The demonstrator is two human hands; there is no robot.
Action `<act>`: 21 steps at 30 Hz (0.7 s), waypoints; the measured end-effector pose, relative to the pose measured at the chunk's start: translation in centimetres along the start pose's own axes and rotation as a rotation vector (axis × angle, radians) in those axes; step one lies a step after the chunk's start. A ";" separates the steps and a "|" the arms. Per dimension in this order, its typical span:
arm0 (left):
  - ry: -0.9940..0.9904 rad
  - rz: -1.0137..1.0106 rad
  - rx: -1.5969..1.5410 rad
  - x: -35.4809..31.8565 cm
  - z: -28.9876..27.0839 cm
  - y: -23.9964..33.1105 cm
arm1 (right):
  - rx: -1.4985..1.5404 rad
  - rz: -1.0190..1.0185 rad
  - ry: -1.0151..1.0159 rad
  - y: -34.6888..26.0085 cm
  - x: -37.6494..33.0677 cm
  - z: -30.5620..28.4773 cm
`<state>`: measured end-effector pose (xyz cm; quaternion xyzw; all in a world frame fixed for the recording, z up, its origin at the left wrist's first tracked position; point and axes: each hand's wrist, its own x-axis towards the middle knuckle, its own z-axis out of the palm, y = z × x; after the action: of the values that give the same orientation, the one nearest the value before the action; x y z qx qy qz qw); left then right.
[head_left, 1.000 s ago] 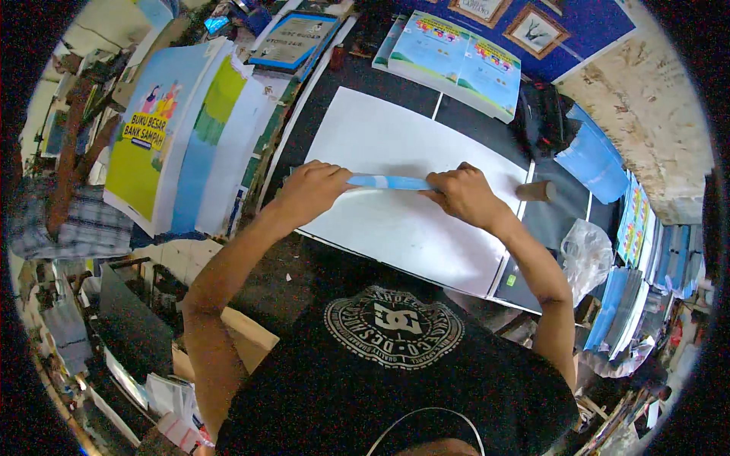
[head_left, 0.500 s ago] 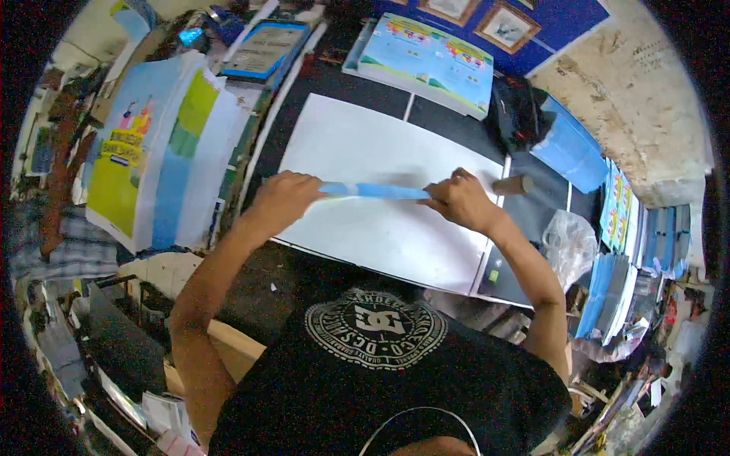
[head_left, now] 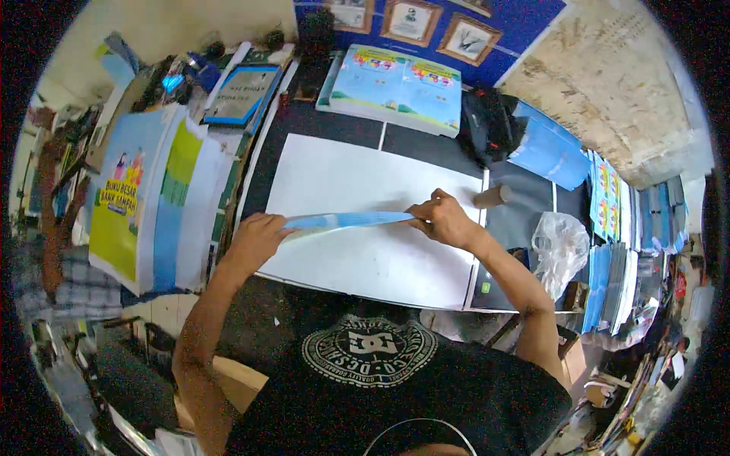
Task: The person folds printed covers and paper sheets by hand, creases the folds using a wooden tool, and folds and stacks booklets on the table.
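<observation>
Between my hands stretches a light-blue sheaf of paper (head_left: 342, 221), seen nearly edge-on as a narrow strip above a white sheet-like board (head_left: 380, 262). My left hand (head_left: 257, 239) is closed on the strip's left end, most fingers folded over it. At the other end, my right hand (head_left: 445, 218) pinches the paper between thumb and fingers. Its right end sits slightly higher than the left. Whether the sheaf's lower edge touches the white board, I cannot tell. A short brown cylinder (head_left: 493, 196) lies just right of my right hand.
Printed light-blue sheets (head_left: 399, 87) are stacked at the back. A thick upright stack of printed covers (head_left: 137, 197) stands at left. To the right are a crumpled clear plastic bag (head_left: 559, 251), a black bag (head_left: 487, 125) and several blue paper stacks (head_left: 601, 285).
The whole view has shifted, with the table now lower in the picture. Both hands keep hold of the paper, which now slopes up toward the right and looks more edge-on.
</observation>
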<state>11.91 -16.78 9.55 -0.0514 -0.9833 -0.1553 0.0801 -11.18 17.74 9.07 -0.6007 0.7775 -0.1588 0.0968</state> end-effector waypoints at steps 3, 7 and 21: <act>-0.074 -0.005 0.049 0.3 -1.1 0.8 | 0.002 0.003 0.037 0.0 -0.5 -1.2; 0.092 -0.029 0.066 -3.4 1.2 -1.7 | 0.066 0.115 0.027 0.9 -1.3 -0.5; 0.013 -0.054 -0.183 -4.3 -0.6 0.3 | 0.472 0.308 0.288 -1.9 -4.8 0.9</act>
<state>16.22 -17.03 9.50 -0.0308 -0.9655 -0.2469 0.0774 -7.87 21.77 8.72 -0.4081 0.8068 -0.4016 0.1455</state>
